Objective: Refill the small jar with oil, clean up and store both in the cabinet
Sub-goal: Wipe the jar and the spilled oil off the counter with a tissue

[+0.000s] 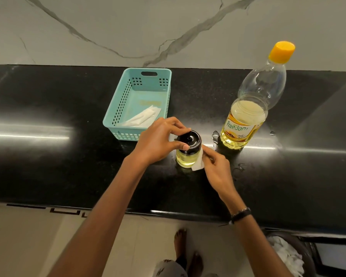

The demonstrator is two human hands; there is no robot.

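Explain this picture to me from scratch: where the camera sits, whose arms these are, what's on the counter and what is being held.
There is one picture, taken by a wide-angle camera worn on a person's head, looking down at their own bare arms. No machine is involved.

The left hand grips the black lid of a small glass jar that holds yellow oil. The right hand presses a white tissue against the jar's side, apparently wiping it.

Everything stands on a black counter. To the right is a large oil bottle with its orange cap on, roughly half full. A few wet drops lie near its base. Behind the jar is a teal basket containing more white tissue.
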